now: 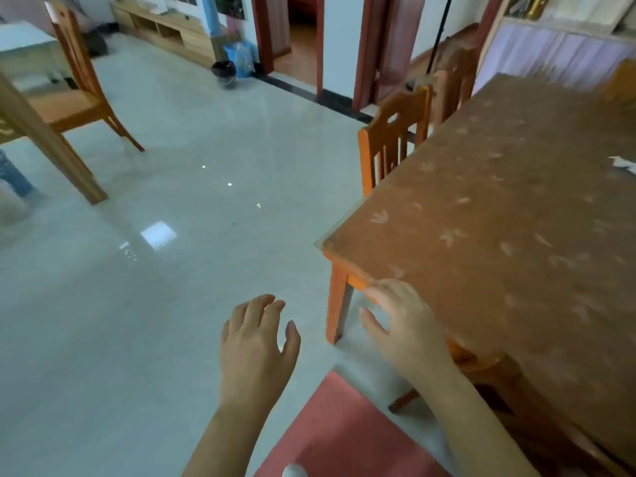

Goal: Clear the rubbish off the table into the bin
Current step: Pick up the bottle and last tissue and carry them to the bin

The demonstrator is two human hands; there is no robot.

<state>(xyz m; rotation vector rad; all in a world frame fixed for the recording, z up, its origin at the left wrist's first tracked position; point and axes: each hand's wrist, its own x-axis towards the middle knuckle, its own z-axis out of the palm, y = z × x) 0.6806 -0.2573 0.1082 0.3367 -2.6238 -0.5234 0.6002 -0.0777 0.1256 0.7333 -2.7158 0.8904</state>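
Both hands in my view, low centre. Left hand [256, 339] hangs over the glossy tiled floor [179, 297], fingers loosely apart and slightly bent, holding nothing. Right hand [404, 327] reaches to the near corner of the dining table [509, 215], fingers spread, nothing in it. Its fingertips [373, 292] lie at the table's edge; motion blur, so I cannot tell if they touch.

Table wears a brown patterned cover. One white scrap of rubbish [622, 164] lies on it at the far right, cut off by the frame edge, well apart from both hands.

Small dark bin [223, 73] stands across the room against the wall, just beside a blue bag [241, 58] and near a doorway.

Orange wooden chair [392, 139] is tucked in at the table's left side. Red mat [344, 438] on the floor below the hands.
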